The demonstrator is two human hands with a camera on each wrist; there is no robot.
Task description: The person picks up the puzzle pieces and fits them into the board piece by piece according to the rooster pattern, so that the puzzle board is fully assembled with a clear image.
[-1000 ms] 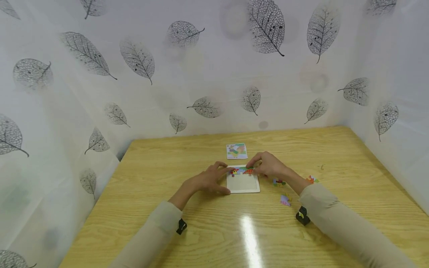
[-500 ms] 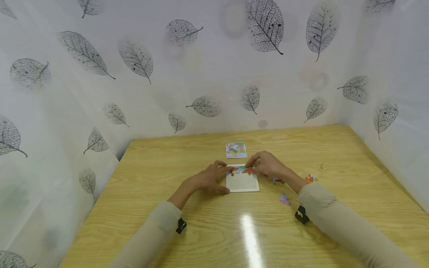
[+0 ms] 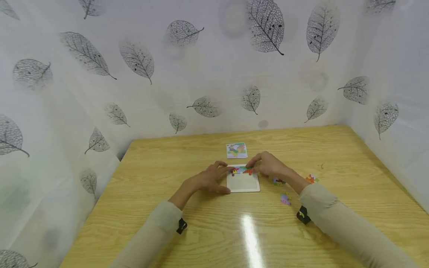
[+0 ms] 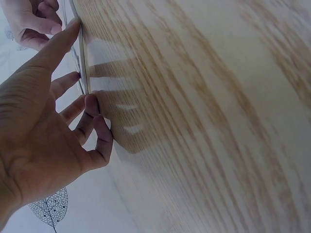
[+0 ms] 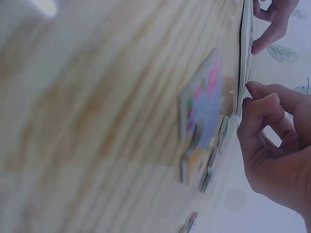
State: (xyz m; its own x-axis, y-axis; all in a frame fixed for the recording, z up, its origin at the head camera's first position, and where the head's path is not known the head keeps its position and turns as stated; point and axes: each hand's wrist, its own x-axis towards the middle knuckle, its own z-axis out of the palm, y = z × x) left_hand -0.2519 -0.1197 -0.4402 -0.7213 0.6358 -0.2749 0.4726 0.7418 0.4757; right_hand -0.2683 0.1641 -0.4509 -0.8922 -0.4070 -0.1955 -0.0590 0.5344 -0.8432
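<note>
A white puzzle tray [image 3: 243,183] lies on the table with joined puzzle pieces [image 3: 240,170] along its far side, showing red, yellow, green and orange parts. My left hand [image 3: 212,178] rests at the tray's left side, its thumb at the near corner and its index fingertip over the leftmost piece. In the left wrist view, the thumb is extended along the tray edge and other fingertips touch the table. Bent over the far right corner, my right hand [image 3: 270,165] pinches at the orange-striped puzzle piece [image 3: 248,171]; its fingertips partly hide that piece.
A square picture card [image 3: 236,150] lies just beyond the tray. Loose puzzle pieces lie to the right: a purple one [image 3: 285,199], a dark red and green one [image 3: 278,181] and an orange one [image 3: 311,179]. A leaf-patterned white curtain [image 3: 214,67] surrounds the wooden table [image 3: 207,238].
</note>
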